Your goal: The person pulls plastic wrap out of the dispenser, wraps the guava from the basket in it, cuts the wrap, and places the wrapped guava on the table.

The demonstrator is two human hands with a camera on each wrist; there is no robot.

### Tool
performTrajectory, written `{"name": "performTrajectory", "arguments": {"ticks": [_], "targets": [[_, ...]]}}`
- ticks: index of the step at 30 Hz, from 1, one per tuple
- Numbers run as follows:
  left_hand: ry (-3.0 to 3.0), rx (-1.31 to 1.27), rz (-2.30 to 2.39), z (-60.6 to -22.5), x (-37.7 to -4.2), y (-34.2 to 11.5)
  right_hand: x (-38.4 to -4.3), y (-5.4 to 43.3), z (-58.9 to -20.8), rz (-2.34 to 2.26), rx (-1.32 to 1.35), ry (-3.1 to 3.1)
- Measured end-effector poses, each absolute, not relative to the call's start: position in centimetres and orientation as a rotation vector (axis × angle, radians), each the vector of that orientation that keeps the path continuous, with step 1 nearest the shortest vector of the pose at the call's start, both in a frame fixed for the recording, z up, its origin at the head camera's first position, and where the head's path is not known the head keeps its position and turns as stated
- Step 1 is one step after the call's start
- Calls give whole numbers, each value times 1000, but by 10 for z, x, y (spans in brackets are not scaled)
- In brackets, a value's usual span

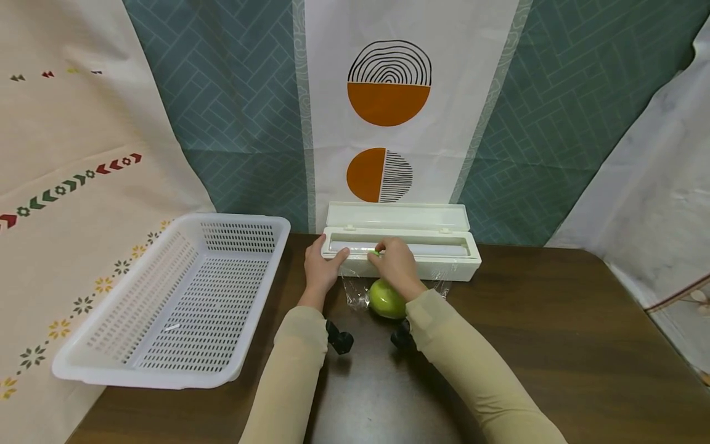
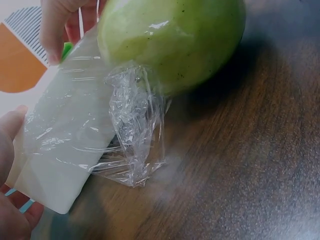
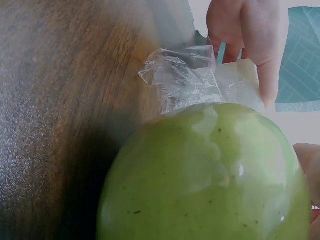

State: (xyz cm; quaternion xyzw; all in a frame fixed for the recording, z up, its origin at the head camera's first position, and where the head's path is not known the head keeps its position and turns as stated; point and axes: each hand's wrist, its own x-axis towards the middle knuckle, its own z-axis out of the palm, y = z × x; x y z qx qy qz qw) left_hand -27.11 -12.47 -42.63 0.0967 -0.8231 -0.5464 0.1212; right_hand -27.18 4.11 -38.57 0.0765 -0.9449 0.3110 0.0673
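Note:
A white plastic wrap dispenser (image 1: 466,269) stands at the table's back with its lid (image 1: 397,216) up and a roll (image 1: 438,250) inside. My left hand (image 1: 320,270) holds its left end, thumb on the front rim and fingers along the side. At that rim my right hand (image 1: 396,265) pinches a small green slide cutter (image 2: 67,48), mostly hidden by the fingers. Clear cling film (image 2: 70,130) hangs over the dispenser's front, bunched at its loose edge. A glossy green fruit (image 1: 386,300) with dark specks sits just before the dispenser, against the film, under my right wrist.
To the left lies a large white perforated basket (image 1: 259,296), with a small white strip (image 1: 172,327) inside. The dark wooden table (image 1: 554,320) extends right. Patterned cloths (image 1: 244,111) hang behind and at both sides. A black wrist mount (image 1: 339,338) juts inward from my left sleeve.

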Motion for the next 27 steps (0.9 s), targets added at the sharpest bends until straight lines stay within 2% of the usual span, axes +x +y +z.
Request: {"name": "performTrajectory", "arguments": {"ticks": [27], "targets": [[-2406,294,-1620,-426,-271,-125,-273,46,-388,992,178,-2824]]}}
